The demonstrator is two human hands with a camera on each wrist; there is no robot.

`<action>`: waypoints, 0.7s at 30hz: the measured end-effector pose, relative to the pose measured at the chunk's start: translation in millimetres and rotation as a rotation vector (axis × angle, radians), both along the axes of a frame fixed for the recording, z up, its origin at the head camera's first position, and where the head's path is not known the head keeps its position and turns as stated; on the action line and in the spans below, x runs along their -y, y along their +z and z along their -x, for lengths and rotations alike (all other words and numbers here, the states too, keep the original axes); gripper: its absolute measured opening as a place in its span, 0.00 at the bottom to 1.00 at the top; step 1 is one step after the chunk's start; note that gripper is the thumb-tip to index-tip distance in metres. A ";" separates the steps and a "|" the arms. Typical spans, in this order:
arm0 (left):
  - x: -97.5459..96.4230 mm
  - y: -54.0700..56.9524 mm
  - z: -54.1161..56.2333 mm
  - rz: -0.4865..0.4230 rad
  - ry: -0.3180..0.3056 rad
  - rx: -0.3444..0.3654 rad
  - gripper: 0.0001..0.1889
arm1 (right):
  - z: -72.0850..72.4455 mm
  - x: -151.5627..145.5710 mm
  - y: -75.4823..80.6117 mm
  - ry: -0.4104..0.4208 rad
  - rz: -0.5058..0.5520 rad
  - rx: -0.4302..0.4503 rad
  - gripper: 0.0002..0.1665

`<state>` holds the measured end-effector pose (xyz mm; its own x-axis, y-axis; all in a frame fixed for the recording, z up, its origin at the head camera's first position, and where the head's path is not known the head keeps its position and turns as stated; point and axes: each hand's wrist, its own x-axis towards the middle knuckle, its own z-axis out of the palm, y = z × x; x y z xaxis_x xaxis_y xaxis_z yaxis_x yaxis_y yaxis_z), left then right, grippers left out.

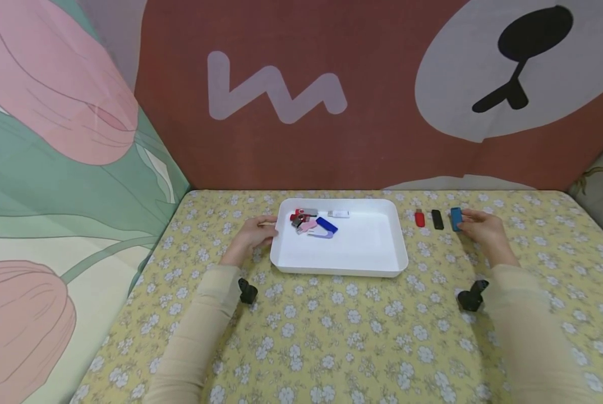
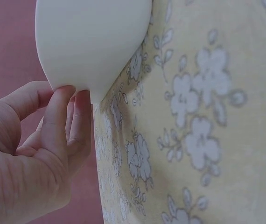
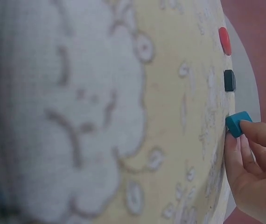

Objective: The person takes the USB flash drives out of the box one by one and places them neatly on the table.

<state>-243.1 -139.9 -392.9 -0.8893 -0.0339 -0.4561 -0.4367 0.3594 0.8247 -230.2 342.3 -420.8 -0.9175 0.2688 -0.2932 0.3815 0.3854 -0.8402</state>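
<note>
Step in hand, my read: right hand [image 1: 484,231] is handling the blue memory stick [image 1: 455,219] at the outer end of a row, right of the white tray [image 1: 362,249]; black stick [image 1: 437,219] sits just beside it, red stick [image 1: 419,218] next along, all apart on the tabletop [image 1: 331,336]; right grip closed to the stick's width, thumb and fingers pinching it; left hand [image 1: 252,234] has its fingers bent at the tray's left end, pinching the edge.

Next move probably calls for a steady pinch and a clean finger release, no nudge to the black stick; left only needs to keep the tray put.

Blue stick: flat slab, rounded corners, teal in the right wrist view; tilted there against the tabletop; can't tell if it's fully clear of the cloth; no metal plug visible on it.
</note>
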 end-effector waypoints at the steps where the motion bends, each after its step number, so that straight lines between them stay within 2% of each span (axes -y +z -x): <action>1: -0.1 0.4 0.2 0.010 0.004 0.002 0.23 | 0.1 0.7 0.4 -0.001 -0.008 -0.002 0.34; 14: -0.2 0.7 -0.7 0.007 0.003 -0.003 0.23 | -4.6 1.3 1.6 -0.018 0.011 -0.020 0.35; 21: 0.8 0.2 -2.4 -0.024 -0.016 -0.014 0.24 | -6.6 1.4 1.5 -0.008 0.020 -0.027 0.33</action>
<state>-240.8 -140.7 -392.8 -0.8961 -0.0090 -0.4438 -0.4192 0.3457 0.8395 -223.6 340.9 -419.3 -0.9229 0.2707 -0.2737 0.3616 0.3655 -0.8577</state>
